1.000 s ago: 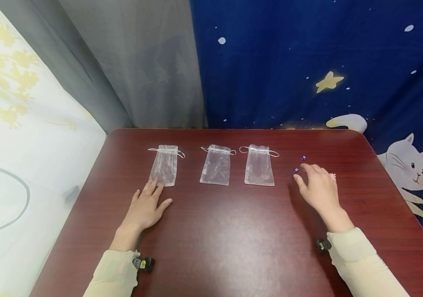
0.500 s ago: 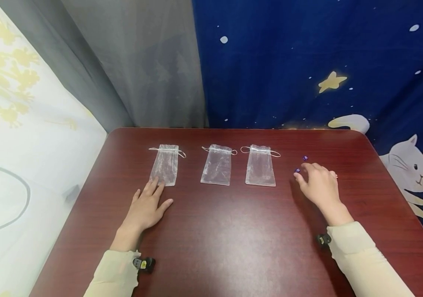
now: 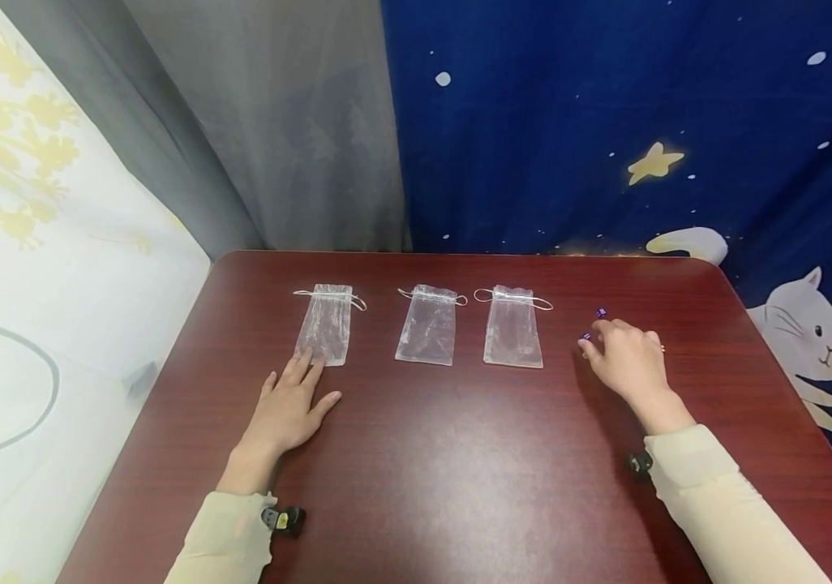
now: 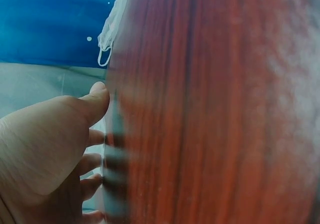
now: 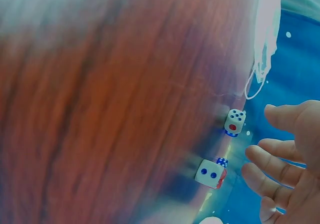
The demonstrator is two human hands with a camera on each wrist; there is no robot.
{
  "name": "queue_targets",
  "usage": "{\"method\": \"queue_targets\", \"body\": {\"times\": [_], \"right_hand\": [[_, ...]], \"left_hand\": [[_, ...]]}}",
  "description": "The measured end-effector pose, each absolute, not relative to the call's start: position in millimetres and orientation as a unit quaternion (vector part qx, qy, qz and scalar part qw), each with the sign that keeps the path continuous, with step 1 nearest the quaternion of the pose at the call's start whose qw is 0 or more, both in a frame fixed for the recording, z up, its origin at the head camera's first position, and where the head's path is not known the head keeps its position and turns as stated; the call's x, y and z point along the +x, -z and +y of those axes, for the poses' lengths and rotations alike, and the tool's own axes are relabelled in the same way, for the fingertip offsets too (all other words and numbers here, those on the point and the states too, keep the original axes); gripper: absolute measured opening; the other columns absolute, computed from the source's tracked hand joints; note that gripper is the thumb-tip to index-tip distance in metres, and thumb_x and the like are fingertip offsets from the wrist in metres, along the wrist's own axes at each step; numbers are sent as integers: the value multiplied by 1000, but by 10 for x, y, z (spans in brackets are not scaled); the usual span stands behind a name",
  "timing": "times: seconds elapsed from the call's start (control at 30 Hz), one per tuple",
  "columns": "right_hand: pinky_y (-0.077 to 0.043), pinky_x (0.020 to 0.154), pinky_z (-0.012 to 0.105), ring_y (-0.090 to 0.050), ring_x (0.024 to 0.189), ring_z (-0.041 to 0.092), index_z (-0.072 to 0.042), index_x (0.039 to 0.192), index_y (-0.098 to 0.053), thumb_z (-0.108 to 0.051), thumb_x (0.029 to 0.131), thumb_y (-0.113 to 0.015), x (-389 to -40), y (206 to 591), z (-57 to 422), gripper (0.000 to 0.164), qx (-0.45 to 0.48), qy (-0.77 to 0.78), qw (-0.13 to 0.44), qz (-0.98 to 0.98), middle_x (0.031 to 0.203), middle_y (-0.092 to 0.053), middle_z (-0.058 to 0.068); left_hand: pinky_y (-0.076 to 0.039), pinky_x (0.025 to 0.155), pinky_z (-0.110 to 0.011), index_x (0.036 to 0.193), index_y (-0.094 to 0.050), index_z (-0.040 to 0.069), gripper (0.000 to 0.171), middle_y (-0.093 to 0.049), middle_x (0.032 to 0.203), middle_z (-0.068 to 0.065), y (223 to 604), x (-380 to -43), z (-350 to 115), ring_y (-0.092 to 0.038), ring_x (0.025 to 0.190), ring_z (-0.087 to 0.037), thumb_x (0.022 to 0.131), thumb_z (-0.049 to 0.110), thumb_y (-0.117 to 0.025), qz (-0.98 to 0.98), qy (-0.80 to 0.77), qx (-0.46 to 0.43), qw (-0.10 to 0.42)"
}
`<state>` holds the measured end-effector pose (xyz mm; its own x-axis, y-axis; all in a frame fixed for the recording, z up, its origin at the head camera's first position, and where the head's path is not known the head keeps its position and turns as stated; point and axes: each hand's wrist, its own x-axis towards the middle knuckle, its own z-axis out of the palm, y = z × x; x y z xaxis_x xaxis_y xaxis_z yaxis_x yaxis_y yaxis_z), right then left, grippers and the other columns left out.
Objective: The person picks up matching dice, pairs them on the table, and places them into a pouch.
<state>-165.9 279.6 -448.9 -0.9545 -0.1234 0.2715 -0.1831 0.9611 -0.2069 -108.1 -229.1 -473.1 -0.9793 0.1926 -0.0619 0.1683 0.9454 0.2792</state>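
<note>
My left hand [image 3: 285, 410] rests flat on the table with its fingers spread. Its fingertips touch the lower edge of the leftmost sheer drawstring bag [image 3: 326, 320]. At the right, my right hand [image 3: 628, 357] hovers over small dice with bent, loose fingers and nothing visibly gripped. Two blue dice show beyond its thumb and index finger, a far die [image 3: 601, 312] and a nearer die [image 3: 586, 336]. In the right wrist view, a white die [image 5: 235, 120] and another white die [image 5: 209, 172] stand in front of the blue ones, apart from the fingers. The hand mostly hides the white dice from the head view.
A middle sheer bag [image 3: 426, 326] and a right sheer bag [image 3: 513, 328] lie flat in a row with the left one, their white cords at the far end. The dark red table [image 3: 431, 470] ends at a grey curtain [image 3: 299, 130] and a blue patterned curtain [image 3: 518, 130].
My right wrist and forearm have shifted slightly forward, bringing the thumb and index finger closer to the blue dice. The left hand and the bags stay where they were.
</note>
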Motion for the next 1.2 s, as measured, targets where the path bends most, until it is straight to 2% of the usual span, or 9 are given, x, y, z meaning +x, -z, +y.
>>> {"method": "queue_targets", "body": {"times": [0.47,0.77,1.2], "right_hand": [[-40,65,54,-66,80,41,7,106,-69,-23,89,-75,-1754,4505,2819,34,87,-90,99,-987,85,-67,20],[-42,63,54,-65,74,40,2,89,-69,-25,89,-75,-1814,4467,2812,28,88,-77,60,-991,72,-65,14],[-41,65,55,-64,72,40,1,82,-70,-26,90,-74,-1882,4508,2824,28,78,-75,42,-993,69,-65,14]], "left_hand": [[-14,117,-68,155,-37,1,71,-23,164,-22,4746,-1078,-2300,-20,150,-43,103,46,-53,984,-147,88,50],[-14,117,-68,156,-37,1,71,-22,165,-21,4761,-1087,-2305,-19,151,-42,103,46,-53,984,-148,87,53],[-14,117,-68,156,-36,2,72,-22,165,-21,4753,-1094,-2302,-19,151,-42,102,46,-54,983,-152,86,56]]}}
